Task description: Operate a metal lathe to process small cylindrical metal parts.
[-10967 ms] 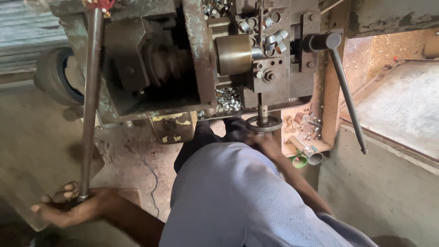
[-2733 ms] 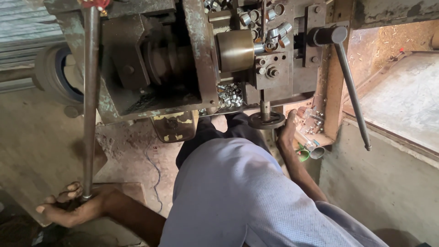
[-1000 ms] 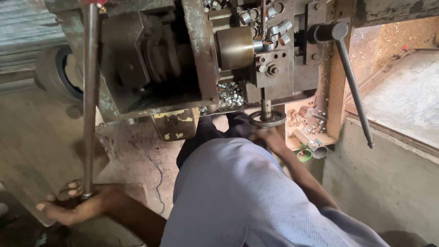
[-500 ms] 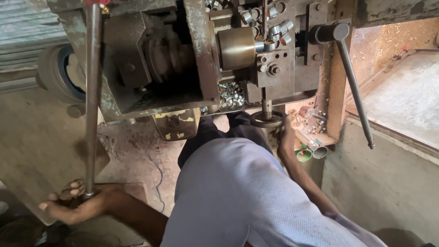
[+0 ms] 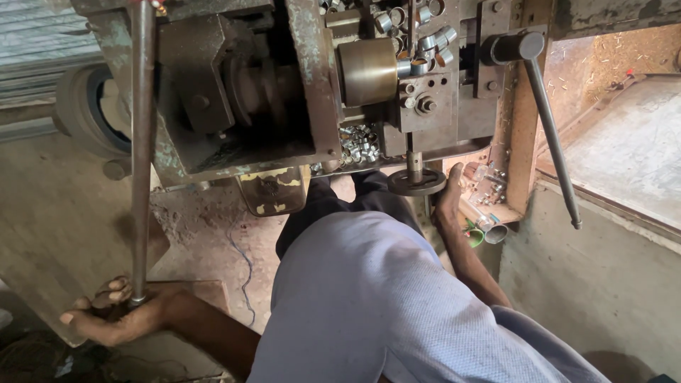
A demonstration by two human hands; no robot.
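The heavy old machine (image 5: 284, 92) fills the frame from ten to two o'clock, its brass cylinder (image 5: 367, 71) mounted and, by my judgement, work mid-cycle. The long steel lever (image 5: 142, 142) runs down at nine o'clock; the left hand (image 5: 117, 315) wraps closed around its lower end at seven. The right hand (image 5: 448, 202), fingers loosely extended, rests against the small handwheel (image 5: 416, 182) near centre. Finished metal rings (image 5: 358, 145) heap in the machine's tray; more fill the feeder (image 5: 418, 28) at twelve

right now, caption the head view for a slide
Left hand grips the foot of a long steel lever while the right hand rests at a small handwheel under the worn machine.
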